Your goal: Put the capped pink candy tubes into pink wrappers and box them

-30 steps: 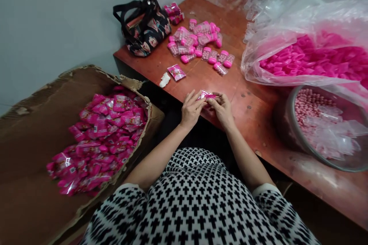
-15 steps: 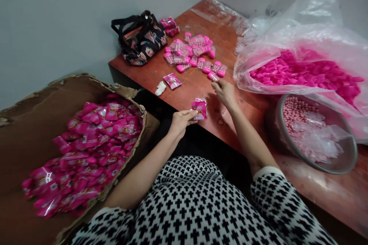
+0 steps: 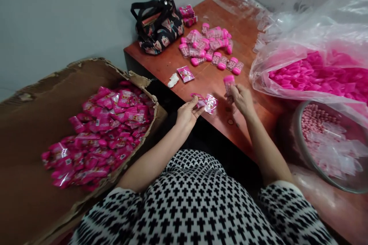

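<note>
My left hand is closed on a pink printed packet over the table's front edge. A shiny silvery-pink wrapper part spreads from it to the right; I cannot tell whether it is the same packet. Between the fingers of my right hand is a small clear candy bottle with a pink cap, lifted just right of the packet. Farther back lies a pile of similar filled bottles, several of them in a short row. A single flat pink packet rests left of them.
At left a torn cardboard box holds many filled pink packets. A floral handbag stands at the table's back left. To the right are a plastic bag of pink caps and a tub with pink beads and clear bottles.
My right hand has picked up a bottle from the end of the row and brought it nearer the packet. The packet in my left hand has tilted and spread. The view has shifted left.
</note>
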The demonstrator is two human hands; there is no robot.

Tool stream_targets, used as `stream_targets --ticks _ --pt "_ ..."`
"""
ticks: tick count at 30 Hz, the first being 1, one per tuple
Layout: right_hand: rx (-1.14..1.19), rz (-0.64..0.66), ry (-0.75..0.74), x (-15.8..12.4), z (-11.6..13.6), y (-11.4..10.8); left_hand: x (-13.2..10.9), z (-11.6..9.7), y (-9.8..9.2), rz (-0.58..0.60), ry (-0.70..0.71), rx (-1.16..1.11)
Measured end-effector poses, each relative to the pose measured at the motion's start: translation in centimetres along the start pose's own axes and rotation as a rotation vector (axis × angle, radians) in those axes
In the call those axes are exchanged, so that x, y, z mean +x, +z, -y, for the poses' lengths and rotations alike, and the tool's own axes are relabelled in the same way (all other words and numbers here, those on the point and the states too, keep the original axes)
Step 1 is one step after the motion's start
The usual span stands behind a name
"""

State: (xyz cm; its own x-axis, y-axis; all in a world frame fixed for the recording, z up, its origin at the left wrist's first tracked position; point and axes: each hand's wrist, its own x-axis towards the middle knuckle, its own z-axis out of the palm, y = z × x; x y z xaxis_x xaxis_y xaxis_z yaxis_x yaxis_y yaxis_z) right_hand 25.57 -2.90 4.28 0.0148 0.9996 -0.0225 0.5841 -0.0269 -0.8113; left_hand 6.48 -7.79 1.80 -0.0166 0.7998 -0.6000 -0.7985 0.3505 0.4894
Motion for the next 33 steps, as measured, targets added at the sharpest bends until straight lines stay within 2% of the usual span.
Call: stream_targets --ticks 2,4,6,8,14,19,27,30,33 --pt "0.262 0.091 0.085 -4.4 0.8 1.1 0.0 0.1 0.2 0.0 -0.007 -0.029" --pt "0.419 0.15 0.146 -8.2 1.7 2.6 -0.1 0.4 0.5 0.019 -0.012 -0.051" --pt "0.471 0.145 0.163 -10.5 2.1 4.0 -0.4 0.9 0.8 0.053 -0.013 -0.061" --pt "0.493 0.11 0.163 -11.5 2.2 5.1 -0.8 1.3 1.1 0.094 -0.012 -0.056" --pt "0.565 0.033 0.157 -11.5 1.8 6.0 -2.0 2.3 1.7 0.173 0.005 -0.015" --pt "0.653 0.095 0.137 -11.5 1.5 6.1 -2.3 1.9 1.9 0.294 0.092 0.134" --pt "0.428 -0.039 0.015 -11.3 1.3 6.4 -2.5 1.1 1.8 0.448 0.075 0.322" --pt "0.456 -0.005 0.014 -11.1 1.4 6.2 -2.4 0.9 1.6 0.438 0.11 0.389" --pt "0.632 0.105 0.081 -10.8 1.3 6.0 -2.1 0.5 1.4 0.447 0.1 0.427"
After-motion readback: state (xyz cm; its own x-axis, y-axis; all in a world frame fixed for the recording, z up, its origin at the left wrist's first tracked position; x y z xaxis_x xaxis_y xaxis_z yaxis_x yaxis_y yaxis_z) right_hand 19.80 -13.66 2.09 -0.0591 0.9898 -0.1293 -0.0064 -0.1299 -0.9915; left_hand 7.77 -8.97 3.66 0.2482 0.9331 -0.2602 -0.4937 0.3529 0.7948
